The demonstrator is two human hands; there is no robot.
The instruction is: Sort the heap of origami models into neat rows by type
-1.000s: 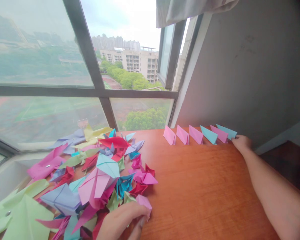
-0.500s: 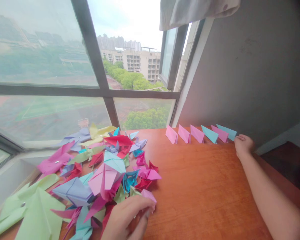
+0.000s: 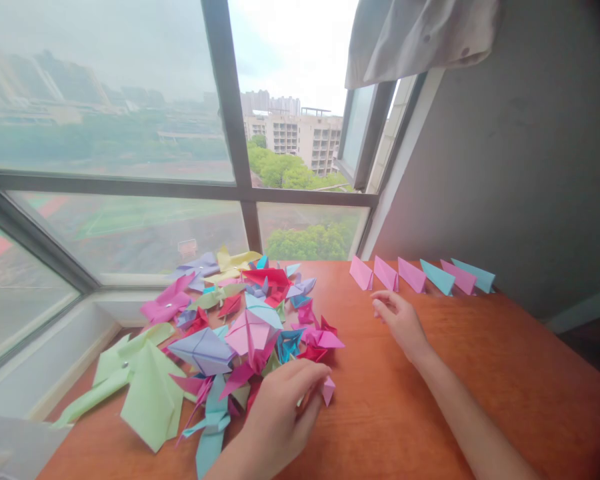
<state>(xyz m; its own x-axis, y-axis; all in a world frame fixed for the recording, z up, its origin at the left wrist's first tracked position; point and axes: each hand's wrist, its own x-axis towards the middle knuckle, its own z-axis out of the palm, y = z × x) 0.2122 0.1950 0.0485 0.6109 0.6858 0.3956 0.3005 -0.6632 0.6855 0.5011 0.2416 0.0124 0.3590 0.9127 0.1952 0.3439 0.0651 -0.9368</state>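
Standing upright in a row along the far edge of the reddish-brown wooden counter [image 3: 380, 413], six triangular folded-paper pieces [image 3: 411, 276] can be counted from left to right: three pink, one light blue, one pink and one light blue. That portion can be judged as arranged, each piece being set near the next. Far more is left unordered: over the left half of the counter, a crowded heap of multicoloured folded-paper shapes [image 3: 253, 332] is piled in lavender, red, blue, yellow and pink, and a large pale green folded-paper shape with a silvery fastener [image 3: 153, 400] is spread at its near left edge. At the heap's near right edge, well apart from the row, a small pink folded-paper piece [image 3: 329, 392] is seen at the fingertips of the left hand [image 3: 283, 407]; the grip is drawn narrow there, but whether the piece is pinched or merely touched cannot be told, as it is partly hidden by the fingers. In the right hand [image 3: 403, 327] nothing is seen to be held: its fingers are loosely curled, with a small gap at the tips, just in front of the row's left part.
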